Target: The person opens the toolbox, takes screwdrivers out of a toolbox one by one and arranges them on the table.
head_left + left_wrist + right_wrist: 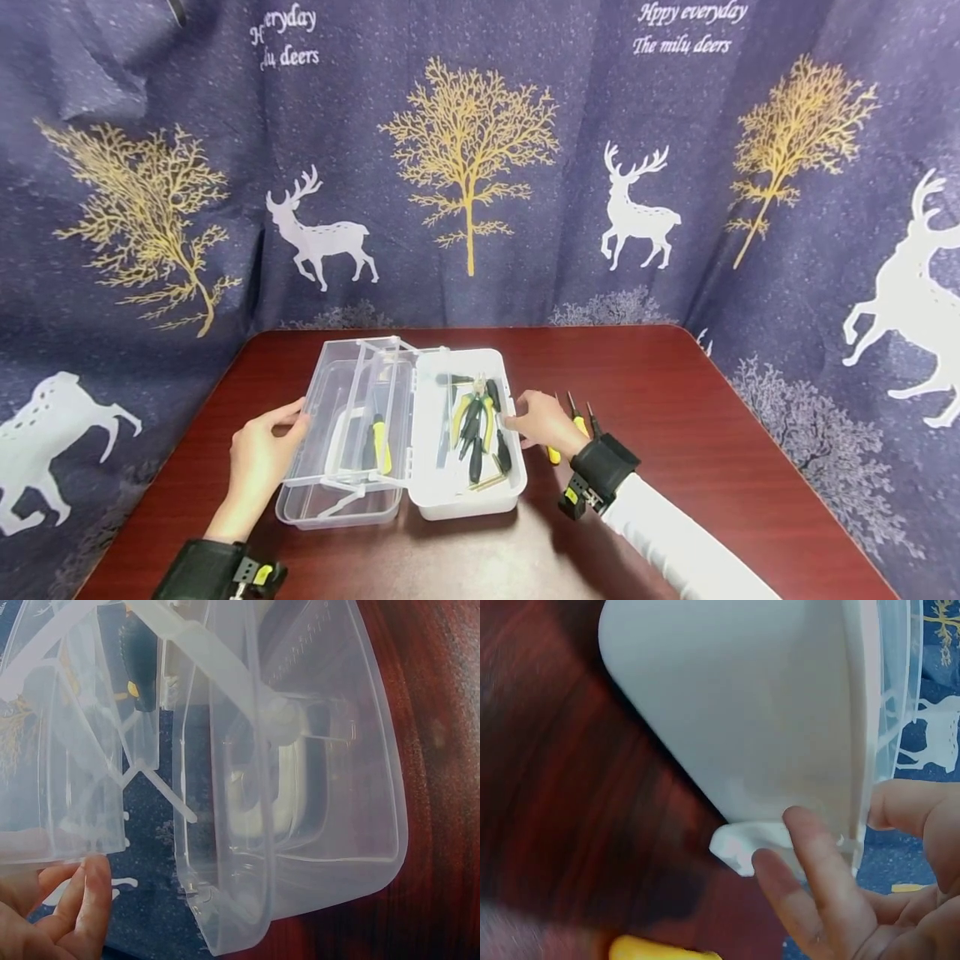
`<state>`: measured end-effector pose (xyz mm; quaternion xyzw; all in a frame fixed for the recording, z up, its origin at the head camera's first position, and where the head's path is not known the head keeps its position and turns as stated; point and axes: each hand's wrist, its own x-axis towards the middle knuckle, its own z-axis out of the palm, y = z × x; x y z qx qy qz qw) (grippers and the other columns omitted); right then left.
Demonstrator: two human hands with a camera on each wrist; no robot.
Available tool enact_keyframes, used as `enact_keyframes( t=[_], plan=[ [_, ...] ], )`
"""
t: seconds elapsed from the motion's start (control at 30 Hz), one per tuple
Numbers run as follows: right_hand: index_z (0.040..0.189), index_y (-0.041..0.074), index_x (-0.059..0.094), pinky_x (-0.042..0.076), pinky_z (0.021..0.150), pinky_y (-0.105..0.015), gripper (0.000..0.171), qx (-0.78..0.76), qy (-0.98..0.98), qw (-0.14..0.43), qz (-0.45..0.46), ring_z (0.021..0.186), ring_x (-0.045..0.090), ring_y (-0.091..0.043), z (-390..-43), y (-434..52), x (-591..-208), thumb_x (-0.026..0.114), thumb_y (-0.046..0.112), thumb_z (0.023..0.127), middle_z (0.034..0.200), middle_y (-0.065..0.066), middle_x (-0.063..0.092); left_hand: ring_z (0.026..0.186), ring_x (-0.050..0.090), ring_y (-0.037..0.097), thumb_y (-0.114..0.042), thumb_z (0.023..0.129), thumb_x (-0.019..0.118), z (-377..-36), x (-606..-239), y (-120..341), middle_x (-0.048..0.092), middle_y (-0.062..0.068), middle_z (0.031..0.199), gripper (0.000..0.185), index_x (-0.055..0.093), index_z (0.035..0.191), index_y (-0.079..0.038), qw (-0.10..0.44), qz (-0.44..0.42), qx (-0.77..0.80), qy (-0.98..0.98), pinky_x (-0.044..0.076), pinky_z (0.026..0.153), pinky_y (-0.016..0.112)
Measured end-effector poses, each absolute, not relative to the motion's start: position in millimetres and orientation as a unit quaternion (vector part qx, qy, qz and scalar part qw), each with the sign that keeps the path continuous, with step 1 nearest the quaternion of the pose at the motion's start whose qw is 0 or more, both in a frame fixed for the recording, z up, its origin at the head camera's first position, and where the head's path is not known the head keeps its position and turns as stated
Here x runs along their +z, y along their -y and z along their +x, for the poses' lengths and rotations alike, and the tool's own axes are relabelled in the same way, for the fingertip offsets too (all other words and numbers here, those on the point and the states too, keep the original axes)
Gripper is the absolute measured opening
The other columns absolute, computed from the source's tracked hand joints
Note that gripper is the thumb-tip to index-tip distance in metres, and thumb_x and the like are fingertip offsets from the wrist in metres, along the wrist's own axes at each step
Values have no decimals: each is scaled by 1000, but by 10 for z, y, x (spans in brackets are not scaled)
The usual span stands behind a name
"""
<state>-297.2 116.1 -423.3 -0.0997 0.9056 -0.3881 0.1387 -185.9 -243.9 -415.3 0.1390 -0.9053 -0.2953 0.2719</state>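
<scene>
A white toolbox (pixel 468 507) stands unfolded on the table, its clear lid (pixel 337 517) hinged out to the left. Over that lid sits a clear folding tray (pixel 330 375) on white link arms, with a yellow-and-black handled tool (pixel 380 442) in it. My left hand (pixel 262 454) pinches the tray's outer edge between thumb and fingers, as the left wrist view shows. On the opposite side, my right hand (pixel 547 421) grips the box's right wall, thumb at the rim and fingers outside by a white latch (pixel 739 851). Yellow-handled pliers (pixel 487 421) lie inside among several dark-handled tools.
Right of the box, partly behind my right hand, screwdrivers (pixel 577 421) with yellow and black handles lie on the red-brown table (pixel 660 375). A patterned dark blue curtain (pixel 510 292) hangs behind the table and along its sides.
</scene>
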Motion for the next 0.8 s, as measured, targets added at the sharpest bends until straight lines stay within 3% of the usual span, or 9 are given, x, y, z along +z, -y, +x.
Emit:
enact_keyframes(
  t=[0.1,0.27,0.37,0.47,0.63,0.8],
  plan=[
    [111,-4,55,54,60,-32,41,-396,-902,137,-102,61,65,-15,-2986,-1158,-4258,64,24,83,101,-18,64,66,67,17,-24,82,63,-1883,-4155,2439,74,8,85,29,68,111,-17,271,144,-301,903,41,56,23],
    [109,-6,57,53,56,-29,37,-413,-897,115,-103,62,64,-15,-3001,-1138,-4301,62,21,83,93,-16,66,59,53,-14,-30,82,63,-1917,-4156,2480,74,7,88,31,67,112,-21,255,154,-321,899,41,56,18],
    [109,-6,56,53,55,-29,36,-423,-894,109,-104,62,65,-16,-2995,-1134,-4323,61,19,84,92,-17,66,61,45,-24,-39,83,63,-1913,-4159,2522,73,8,94,38,64,116,-21,227,157,-347,896,41,58,14],
    [110,-6,56,53,55,-28,35,-429,-891,110,-105,62,66,-17,-2973,-1143,-4356,61,19,85,93,-16,66,67,45,-25,-47,83,60,-1866,-4161,2551,72,4,98,50,57,125,-21,178,171,-401,882,42,62,11],
    [111,-8,55,53,55,-28,37,-444,-881,112,-116,66,66,-19,-2922,-1164,-4431,60,19,85,93,-18,66,76,49,-20,-51,80,61,-1699,-4183,2537,62,-23,90,68,43,137,-19,80,195,-488,847,45,68,12],
    [111,-8,56,54,55,-29,37,-463,-873,105,-116,69,67,-22,-2926,-1179,-4457,61,18,85,92,-18,66,76,55,-15,-30,80,67,-1610,-4193,2487,53,-35,81,58,49,132,-13,81,185,-510,836,48,66,16]
  ],
)
